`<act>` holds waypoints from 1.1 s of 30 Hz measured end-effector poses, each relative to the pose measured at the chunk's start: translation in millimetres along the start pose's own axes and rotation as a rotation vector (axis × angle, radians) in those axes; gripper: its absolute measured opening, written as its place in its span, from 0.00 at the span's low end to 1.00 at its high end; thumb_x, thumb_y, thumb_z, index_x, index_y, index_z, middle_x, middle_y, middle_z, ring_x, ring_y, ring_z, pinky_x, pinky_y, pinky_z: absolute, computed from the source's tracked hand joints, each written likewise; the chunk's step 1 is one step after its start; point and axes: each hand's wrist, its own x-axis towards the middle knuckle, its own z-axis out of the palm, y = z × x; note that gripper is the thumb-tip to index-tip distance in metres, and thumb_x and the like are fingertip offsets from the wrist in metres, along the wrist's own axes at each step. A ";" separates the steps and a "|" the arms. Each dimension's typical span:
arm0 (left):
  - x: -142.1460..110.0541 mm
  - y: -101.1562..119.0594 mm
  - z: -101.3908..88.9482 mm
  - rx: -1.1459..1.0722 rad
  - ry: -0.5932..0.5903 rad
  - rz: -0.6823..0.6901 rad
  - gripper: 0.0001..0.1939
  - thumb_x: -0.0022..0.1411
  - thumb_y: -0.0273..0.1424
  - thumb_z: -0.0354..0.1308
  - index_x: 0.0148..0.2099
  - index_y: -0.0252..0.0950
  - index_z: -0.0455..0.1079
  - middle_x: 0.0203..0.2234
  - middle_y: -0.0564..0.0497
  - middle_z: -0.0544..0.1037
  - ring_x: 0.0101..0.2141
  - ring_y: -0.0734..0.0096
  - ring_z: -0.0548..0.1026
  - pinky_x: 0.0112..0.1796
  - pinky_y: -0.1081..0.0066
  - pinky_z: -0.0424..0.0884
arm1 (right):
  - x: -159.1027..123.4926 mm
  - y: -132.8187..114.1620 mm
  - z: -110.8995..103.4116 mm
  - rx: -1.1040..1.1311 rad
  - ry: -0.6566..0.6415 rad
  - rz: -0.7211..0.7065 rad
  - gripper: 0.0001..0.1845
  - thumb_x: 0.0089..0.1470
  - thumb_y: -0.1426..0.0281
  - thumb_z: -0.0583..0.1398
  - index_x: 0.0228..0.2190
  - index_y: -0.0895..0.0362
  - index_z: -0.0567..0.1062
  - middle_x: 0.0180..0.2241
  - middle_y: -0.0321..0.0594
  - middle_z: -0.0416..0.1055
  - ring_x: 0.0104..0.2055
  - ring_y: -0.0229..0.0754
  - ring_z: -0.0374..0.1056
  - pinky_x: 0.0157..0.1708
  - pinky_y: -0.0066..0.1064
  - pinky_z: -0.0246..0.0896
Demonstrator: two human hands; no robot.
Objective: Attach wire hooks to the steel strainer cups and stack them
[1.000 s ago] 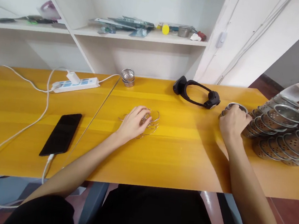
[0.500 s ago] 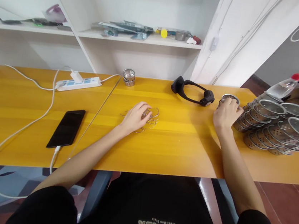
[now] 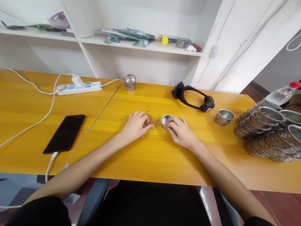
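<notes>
My left hand (image 3: 134, 127) rests on a small heap of thin wire rings (image 3: 151, 122) at the middle of the yellow table (image 3: 162, 154), its fingers curled down among them. Just to its right, my right hand (image 3: 181, 131) grips a small perforated metal cup (image 3: 166, 121) that stands on the table. Another single metal cup (image 3: 224, 117) sits farther right. Beyond it lie long stacked rows of the same metal cups (image 3: 273, 134).
A black phone (image 3: 64, 133) on a white cable lies at the left, with a white power strip (image 3: 77, 86) behind it. Two stacked metal cups (image 3: 129, 82) and a black headset (image 3: 193, 96) sit near the wall. White shelves hold clutter above.
My right hand has come from the stacked cups at the right to the table's middle, bringing one cup next to the wire rings. Another cup now stands alone near the stacks. The left hand stayed on the rings.
</notes>
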 end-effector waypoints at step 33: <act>-13.2 37.6 -18.8 -0.326 0.143 0.409 0.11 0.80 0.34 0.51 0.48 0.38 0.74 0.39 0.46 0.82 0.39 0.63 0.77 0.45 0.61 0.75 | -0.6 -35.5 -2.8 0.192 0.189 -0.029 0.13 0.73 0.67 0.57 0.43 0.52 0.82 0.43 0.46 0.73 0.43 0.46 0.73 0.42 0.39 0.74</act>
